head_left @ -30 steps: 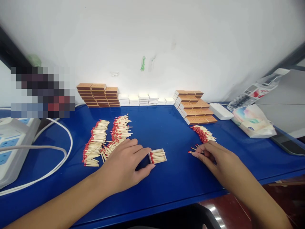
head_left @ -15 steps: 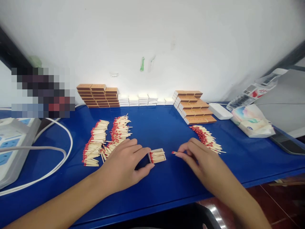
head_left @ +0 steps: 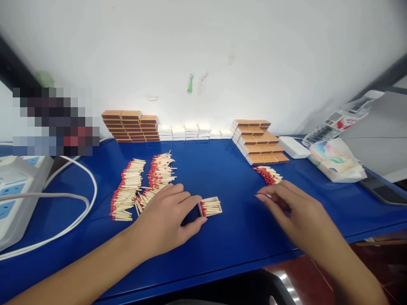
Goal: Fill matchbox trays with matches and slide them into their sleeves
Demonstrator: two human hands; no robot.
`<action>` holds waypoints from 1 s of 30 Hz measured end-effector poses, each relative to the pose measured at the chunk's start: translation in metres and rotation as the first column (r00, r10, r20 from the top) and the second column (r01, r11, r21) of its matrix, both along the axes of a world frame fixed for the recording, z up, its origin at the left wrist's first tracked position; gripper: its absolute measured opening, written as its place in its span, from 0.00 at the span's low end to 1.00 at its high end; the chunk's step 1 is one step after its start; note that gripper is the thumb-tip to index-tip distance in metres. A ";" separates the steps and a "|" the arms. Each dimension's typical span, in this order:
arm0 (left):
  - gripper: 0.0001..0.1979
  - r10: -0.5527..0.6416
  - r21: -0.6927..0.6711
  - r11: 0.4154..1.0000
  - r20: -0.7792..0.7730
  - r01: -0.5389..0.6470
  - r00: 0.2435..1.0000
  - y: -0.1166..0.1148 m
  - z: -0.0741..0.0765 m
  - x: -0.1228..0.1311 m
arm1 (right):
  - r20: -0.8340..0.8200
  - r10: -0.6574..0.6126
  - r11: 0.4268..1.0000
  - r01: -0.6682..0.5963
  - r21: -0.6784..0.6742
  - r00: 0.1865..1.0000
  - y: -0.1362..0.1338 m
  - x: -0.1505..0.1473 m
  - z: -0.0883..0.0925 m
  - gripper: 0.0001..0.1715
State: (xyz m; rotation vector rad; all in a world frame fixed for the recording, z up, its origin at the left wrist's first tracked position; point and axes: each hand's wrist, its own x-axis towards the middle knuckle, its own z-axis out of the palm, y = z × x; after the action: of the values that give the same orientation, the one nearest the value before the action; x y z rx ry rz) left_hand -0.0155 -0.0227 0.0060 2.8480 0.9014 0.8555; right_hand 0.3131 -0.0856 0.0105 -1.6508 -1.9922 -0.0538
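My left hand pinches the left end of a small white matchbox tray between thumb and forefinger. Inside the tray lie red-headed matchsticks, side by side with heads to the left. Off to the right, my right hand is closed in a pinch on a matchstick, its red head poking out past the fingertips. That hand partly covers a pile of matchsticks behind it. Two more heaps, a left matchstick pile and a middle matchstick pile, lie beyond my left hand.
Brown matchboxes are stacked at the left and right along the wall, with white trays between them. A tissue pack, a white plastic box and a clear bottle stand right. A power strip with white cables lies left.
My right hand has moved right, away from the tray and up to the right-hand pile, with a matchstick still in its fingers. My left hand and the tray have hardly moved.
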 end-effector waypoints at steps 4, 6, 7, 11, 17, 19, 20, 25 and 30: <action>0.14 -0.006 -0.006 1.000 0.000 0.006 1.000 0.000 0.000 0.001 | 0.012 -0.041 0.996 0.042 -0.083 0.999 -0.011 0.038 -0.014 0.22; 0.14 -0.011 -0.009 1.000 -0.003 0.011 1.000 0.000 0.000 0.001 | -0.001 -0.054 0.994 0.054 -0.098 0.999 -0.014 0.041 -0.018 0.24; 0.14 -0.012 -0.011 1.000 -0.004 0.012 1.000 0.000 0.000 0.001 | -0.009 -0.065 0.993 0.064 -0.098 0.998 -0.013 0.040 -0.020 0.24; 0.14 -0.002 -0.032 0.999 -0.011 0.001 1.000 0.000 0.000 0.000 | -0.025 -0.098 0.990 0.095 -0.109 0.995 -0.008 0.029 -0.023 0.22; 0.14 0.003 -0.031 0.999 -0.012 -0.004 1.000 0.002 0.000 0.000 | -0.021 -0.089 0.980 0.084 -0.182 0.996 -0.001 0.017 -0.022 0.19; 0.14 0.002 -0.024 1.000 -0.007 -0.002 1.000 0.002 0.001 0.000 | -0.029 -0.071 0.979 0.064 -0.194 0.997 0.000 0.013 -0.020 0.17; 0.14 0.001 -0.022 1.000 -0.007 -0.001 1.000 0.002 0.001 0.000 | -0.033 -0.063 0.979 0.056 -0.198 0.997 0.001 0.011 -0.018 0.17; 0.14 0.006 -0.018 1.000 -0.018 -0.006 1.000 0.002 0.000 -0.001 | -0.052 -0.057 0.973 0.043 -0.228 0.997 0.001 0.019 -0.017 0.15; 0.14 0.004 -0.007 1.000 -0.018 -0.004 1.000 0.002 0.000 -0.001 | -0.056 -0.073 0.959 0.055 -0.276 0.996 0.002 0.031 -0.023 0.18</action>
State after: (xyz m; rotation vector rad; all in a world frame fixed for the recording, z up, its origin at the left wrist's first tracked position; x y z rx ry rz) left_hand -0.0164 -0.0210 0.0057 2.8531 0.9105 0.8274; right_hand 0.3444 -0.0837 -0.0123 -1.8631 -1.9654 0.2616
